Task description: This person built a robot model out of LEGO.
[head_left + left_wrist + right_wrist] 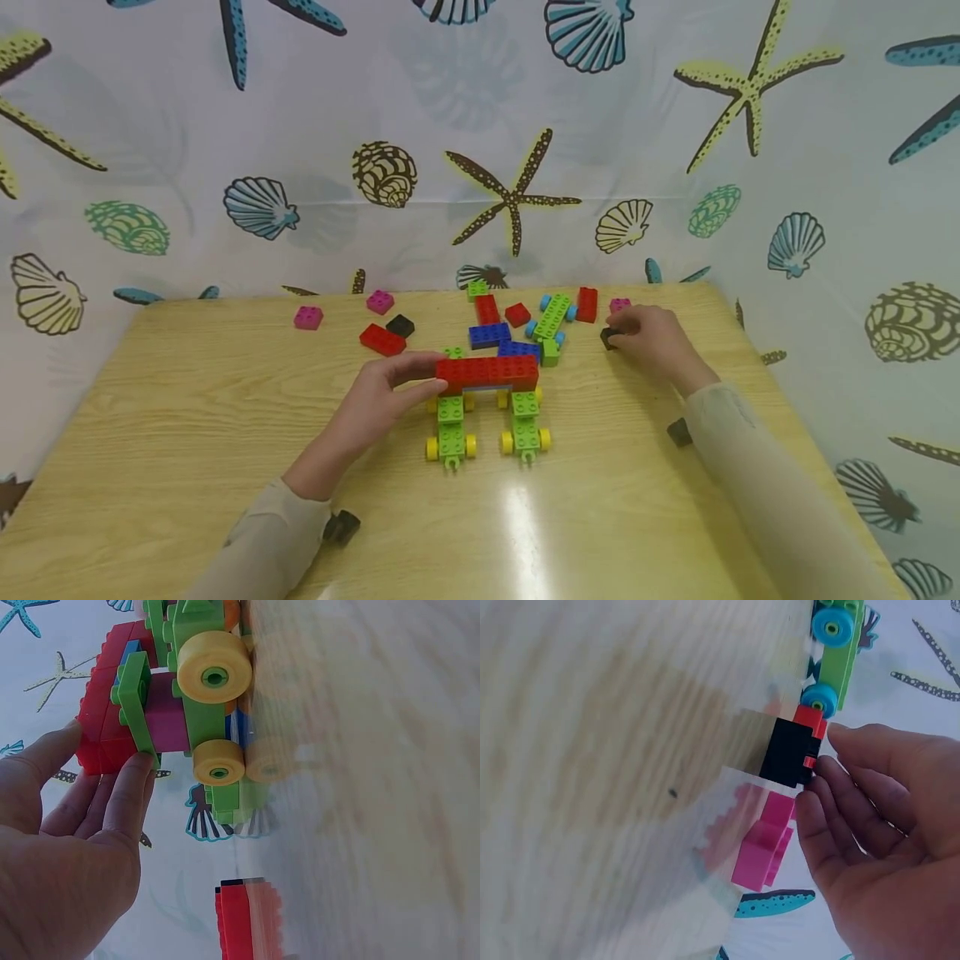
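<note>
My left hand (386, 392) grips the left end of a row of red bricks (487, 373). Those bricks lie across two green wheeled bases (452, 429) with yellow wheels, joining them like a bridge. In the left wrist view the thumb is on the red bricks (112, 742), and a fingertip touches a green brick (135, 697) beneath. A purple block (166, 712) sits lower in the stack. Off to the right, my right hand (656, 342) pinches a small black brick (787, 752) just above or on the table; contact below is unclear. Beside it lies a pink brick (761, 847).
Behind the build are blue bricks (489, 336), red bricks (587, 305) and a green car base (553, 318) with blue wheels. Farther left lie pink bricks (308, 317), a red brick (382, 340) and a black brick (401, 325). A patterned cloth (322, 125) hangs behind the table (225, 433).
</note>
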`<state>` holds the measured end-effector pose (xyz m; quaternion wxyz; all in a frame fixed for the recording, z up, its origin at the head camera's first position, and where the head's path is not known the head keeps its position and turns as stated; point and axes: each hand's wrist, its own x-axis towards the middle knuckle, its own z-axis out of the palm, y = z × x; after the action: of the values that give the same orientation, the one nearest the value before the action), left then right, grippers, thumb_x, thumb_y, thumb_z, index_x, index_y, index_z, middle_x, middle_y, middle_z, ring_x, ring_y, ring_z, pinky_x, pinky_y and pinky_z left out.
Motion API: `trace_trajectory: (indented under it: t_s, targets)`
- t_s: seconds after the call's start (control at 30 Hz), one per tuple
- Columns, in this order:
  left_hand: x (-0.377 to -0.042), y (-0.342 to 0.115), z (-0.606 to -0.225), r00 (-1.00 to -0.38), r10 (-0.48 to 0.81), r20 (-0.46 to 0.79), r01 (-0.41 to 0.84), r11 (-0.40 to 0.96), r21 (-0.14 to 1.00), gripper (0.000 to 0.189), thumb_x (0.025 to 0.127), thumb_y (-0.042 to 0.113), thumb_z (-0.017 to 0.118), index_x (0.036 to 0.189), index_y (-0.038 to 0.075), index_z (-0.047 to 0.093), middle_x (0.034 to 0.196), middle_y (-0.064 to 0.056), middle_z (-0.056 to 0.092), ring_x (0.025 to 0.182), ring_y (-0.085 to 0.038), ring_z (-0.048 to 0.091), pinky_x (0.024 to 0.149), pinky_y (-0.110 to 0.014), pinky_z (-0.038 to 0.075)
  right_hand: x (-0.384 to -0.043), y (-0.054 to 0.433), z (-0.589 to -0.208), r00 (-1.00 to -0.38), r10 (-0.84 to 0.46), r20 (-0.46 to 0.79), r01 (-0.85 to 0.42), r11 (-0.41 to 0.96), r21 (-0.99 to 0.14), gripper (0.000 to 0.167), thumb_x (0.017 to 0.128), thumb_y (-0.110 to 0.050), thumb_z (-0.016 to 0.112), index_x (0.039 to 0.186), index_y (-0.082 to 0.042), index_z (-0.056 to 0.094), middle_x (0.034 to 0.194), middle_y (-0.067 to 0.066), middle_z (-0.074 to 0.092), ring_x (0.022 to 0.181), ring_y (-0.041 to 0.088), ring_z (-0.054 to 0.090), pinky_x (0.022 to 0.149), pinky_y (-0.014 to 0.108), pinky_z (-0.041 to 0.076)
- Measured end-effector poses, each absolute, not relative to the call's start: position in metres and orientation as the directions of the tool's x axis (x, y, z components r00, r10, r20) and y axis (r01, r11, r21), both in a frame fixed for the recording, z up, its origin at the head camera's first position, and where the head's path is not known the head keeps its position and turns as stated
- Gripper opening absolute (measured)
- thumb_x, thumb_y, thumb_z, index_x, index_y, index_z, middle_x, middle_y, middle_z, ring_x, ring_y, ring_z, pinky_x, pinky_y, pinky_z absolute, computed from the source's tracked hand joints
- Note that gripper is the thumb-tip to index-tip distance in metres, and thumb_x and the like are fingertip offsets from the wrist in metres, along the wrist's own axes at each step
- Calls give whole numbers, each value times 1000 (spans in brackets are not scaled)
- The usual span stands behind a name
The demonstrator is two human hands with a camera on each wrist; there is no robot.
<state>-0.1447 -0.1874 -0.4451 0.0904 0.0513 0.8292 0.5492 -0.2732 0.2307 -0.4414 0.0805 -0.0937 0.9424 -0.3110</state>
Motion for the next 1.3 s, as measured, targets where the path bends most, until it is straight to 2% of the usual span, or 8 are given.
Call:
trace_trajectory:
  t_s: [0.17,0.3,0.63,0.77,0.9,1.03,1.3]
  targets:
    - [-145,-188,-444,-978,189,-92,-12,386,922,48,109,35,76,152,16,69,155,-10,70,156,-39,55,128,-59,49,-270,231,-442,-971,-222,-86,-134,807,-575,39,108,-16,74,144,-3,72,148,23,69,132,43,65,120,60,54]
    - [-144,-188,-446,-976,194,-96,-15,381,924,48,109,34,76,152,16,69,155,-11,70,156,-40,56,128,-59,49,-270,233,-443,-960,-244,-139,-126,817,-562,43,107,-16,75,148,-4,69,152,22,67,136,43,63,123,61,52]
    - [-143,-188,-449,-978,187,-95,-19,374,927,48,108,36,76,152,17,69,155,-10,70,157,-39,55,130,-60,46,-268,231,-442,-933,-289,-217,-126,823,-554,45,102,-17,80,145,-5,72,146,23,70,130,41,64,123,61,51]
    - [-143,-188,-450,-977,194,-92,-15,366,930,49,108,35,76,153,16,68,154,-10,71,156,-40,55,129,-60,47,-267,232,-445,-931,-298,-209,-139,822,-552,44,102,-20,81,142,-4,74,143,23,72,128,40,65,121,61,52]
    - [-142,-188,-452,-976,194,-99,-22,365,931,49,108,35,77,153,16,68,155,-10,70,156,-39,56,128,-59,49,-262,229,-447,-938,-270,-218,-98,809,-579,46,103,-27,81,143,-6,73,145,20,72,132,39,64,124,61,51]
    - [-141,-188,-452,-976,195,-98,-20,367,930,50,108,35,77,153,17,68,155,-10,70,156,-39,56,127,-58,50,-257,224,-442,-945,-254,-207,-75,783,-617,46,102,-29,82,143,-8,72,145,19,70,131,39,66,121,58,55]
    - [-143,-189,-447,-975,204,-86,-8,355,935,50,108,37,77,152,16,69,154,-9,70,156,-39,55,128,-59,49,-254,215,-431,-941,-303,-152,-138,751,-645,45,102,-27,84,141,-7,71,141,20,74,134,42,69,121,60,55]
